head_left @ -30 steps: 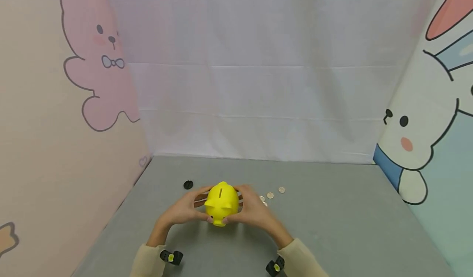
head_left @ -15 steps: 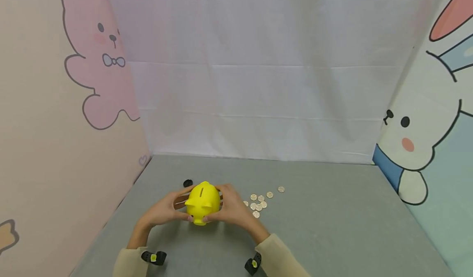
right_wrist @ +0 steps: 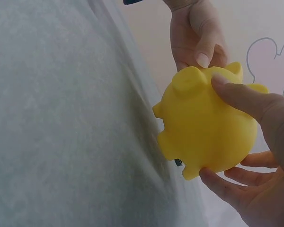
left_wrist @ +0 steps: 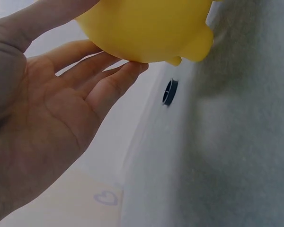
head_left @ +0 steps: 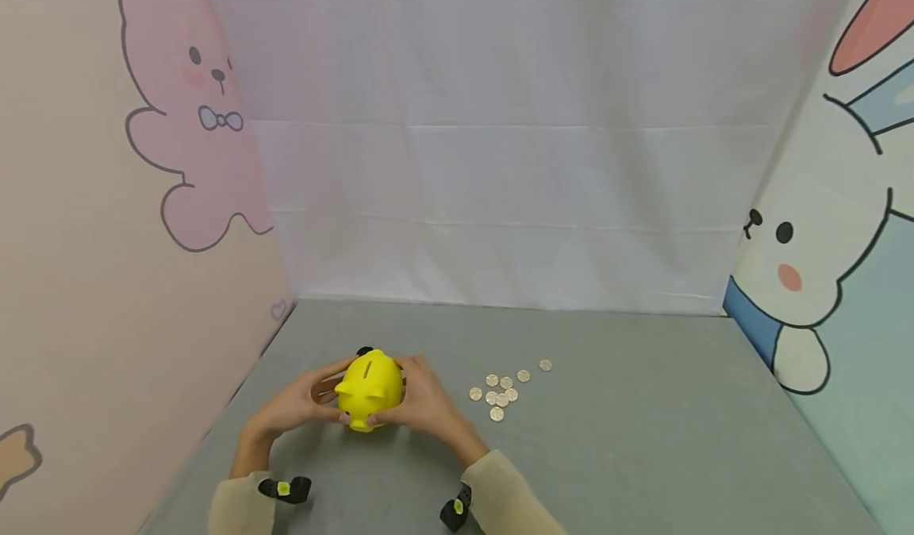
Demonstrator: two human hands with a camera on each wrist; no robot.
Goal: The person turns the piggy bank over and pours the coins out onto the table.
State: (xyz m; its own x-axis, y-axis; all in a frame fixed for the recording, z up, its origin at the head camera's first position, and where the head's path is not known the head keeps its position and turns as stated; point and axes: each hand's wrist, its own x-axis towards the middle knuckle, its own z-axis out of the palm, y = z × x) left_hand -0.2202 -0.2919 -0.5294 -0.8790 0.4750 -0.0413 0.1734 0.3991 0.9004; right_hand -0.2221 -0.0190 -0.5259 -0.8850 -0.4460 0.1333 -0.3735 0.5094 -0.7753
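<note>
A yellow piggy bank (head_left: 371, 392) is gripped between both hands, its coin slot on top and its snout facing me. My left hand (head_left: 296, 402) holds its left side, thumb near the snout and fingers around the back. The right hand (head_left: 427, 404) grips the opposite side in the same way, thumb by the snout. In the right wrist view the feet of the piggy bank (right_wrist: 203, 123) show above the table. Behind it lies a black round plug (left_wrist: 170, 92), mostly hidden in the head view.
Several coins (head_left: 502, 400) lie on the grey table (head_left: 628, 424) to the right of the hands. A white cloth (head_left: 500, 162) hangs along the back edge. Walls with cartoon drawings stand at left and right.
Both hands have carried the piggy bank leftward. The coins that it and the right hand covered now show, and the black plug has become mostly hidden behind it.
</note>
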